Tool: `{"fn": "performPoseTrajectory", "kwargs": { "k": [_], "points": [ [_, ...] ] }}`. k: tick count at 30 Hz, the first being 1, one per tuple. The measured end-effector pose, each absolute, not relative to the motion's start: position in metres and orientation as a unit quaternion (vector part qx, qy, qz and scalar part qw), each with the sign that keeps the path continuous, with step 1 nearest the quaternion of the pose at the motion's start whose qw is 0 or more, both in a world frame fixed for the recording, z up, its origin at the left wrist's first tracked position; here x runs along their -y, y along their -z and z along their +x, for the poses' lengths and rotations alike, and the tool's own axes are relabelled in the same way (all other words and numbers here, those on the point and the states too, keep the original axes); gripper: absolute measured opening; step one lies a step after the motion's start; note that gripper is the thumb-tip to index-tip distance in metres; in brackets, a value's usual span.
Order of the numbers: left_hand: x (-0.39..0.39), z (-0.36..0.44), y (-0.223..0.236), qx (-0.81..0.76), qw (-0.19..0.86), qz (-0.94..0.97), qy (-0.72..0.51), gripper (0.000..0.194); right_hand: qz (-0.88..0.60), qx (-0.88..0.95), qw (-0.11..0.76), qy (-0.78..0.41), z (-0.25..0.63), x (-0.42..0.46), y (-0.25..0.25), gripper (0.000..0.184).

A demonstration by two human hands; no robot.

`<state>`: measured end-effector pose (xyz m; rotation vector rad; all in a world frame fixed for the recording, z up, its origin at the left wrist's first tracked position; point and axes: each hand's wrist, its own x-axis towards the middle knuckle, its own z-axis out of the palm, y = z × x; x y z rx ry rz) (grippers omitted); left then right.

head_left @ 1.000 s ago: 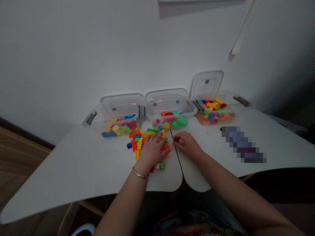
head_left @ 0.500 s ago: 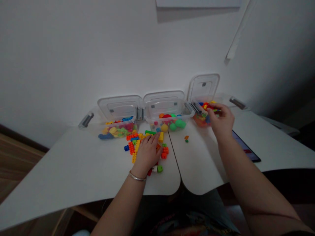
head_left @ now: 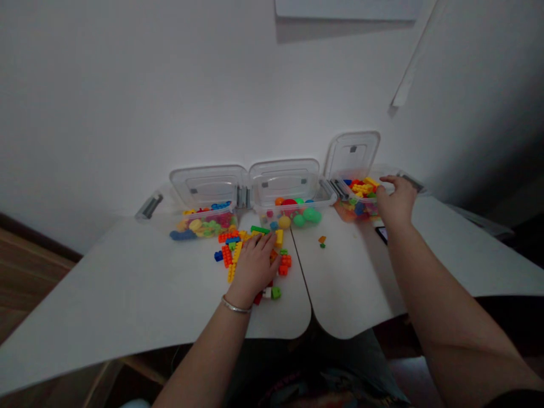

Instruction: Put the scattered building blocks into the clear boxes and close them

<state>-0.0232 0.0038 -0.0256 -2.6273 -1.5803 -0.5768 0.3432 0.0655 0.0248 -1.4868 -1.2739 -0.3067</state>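
My left hand (head_left: 254, 262) lies flat with its fingers spread on a pile of toy building bricks on the table; it hides the middle of the pile. Around it lie yellow bricks (head_left: 235, 262), orange bricks (head_left: 226, 256), a green brick (head_left: 259, 230) and a light green brick (head_left: 276, 293). At the right-hand clear box (head_left: 346, 212), which holds mixed coloured bricks (head_left: 363, 187), my right hand (head_left: 398, 203) is over the right edge. Its thumb and forefinger are apart, and nothing shows between them.
The left clear box (head_left: 233, 221) holds colourful toy pieces, and the middle box (head_left: 259, 209) holds round toys. Their lids stand raised against the wall. A small orange and green piece (head_left: 322, 241) lies near the table seam. A dark-edged phone or tablet (head_left: 382, 233) is partly behind my right arm.
My right hand has moved right, from above the bricks in the right-hand box to its edge, and its fingers have parted. My left hand stays on the pile.
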Motion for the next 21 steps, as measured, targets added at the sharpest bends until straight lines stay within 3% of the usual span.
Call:
{"fn": "performPoseTrajectory", "kwargs": {
  "k": [3, 6, 11, 15, 21],
  "points": [
    [-0.004, -0.023, 0.026, 0.51, 0.01, -0.839, 0.188, 0.055, -0.571, 0.594, 0.548, 0.145, 0.301, -0.047, -0.033, 0.018],
    [-0.003, -0.023, 0.025, 0.507, 0.011, -0.842, 0.183, 0.05, -0.475, 0.678, 0.555, 0.08, 0.247, -0.029, -0.03, 0.018],
    [-0.002, -0.023, 0.022, 0.504, 0.018, -0.845, 0.178, 0.049, -0.43, 0.831, 0.351, -0.01, 0.175, -0.016, 0.004, 0.031],
    [-0.002, -0.023, 0.023, 0.503, 0.019, -0.846, 0.174, 0.047, -0.427, 0.858, 0.285, -0.007, 0.156, -0.022, 0.032, 0.044],
    [-0.003, -0.024, 0.026, 0.507, 0.018, -0.842, 0.184, 0.044, -0.479, 0.825, 0.291, -0.069, 0.163, -0.023, 0.044, 0.028]
  ]
}}
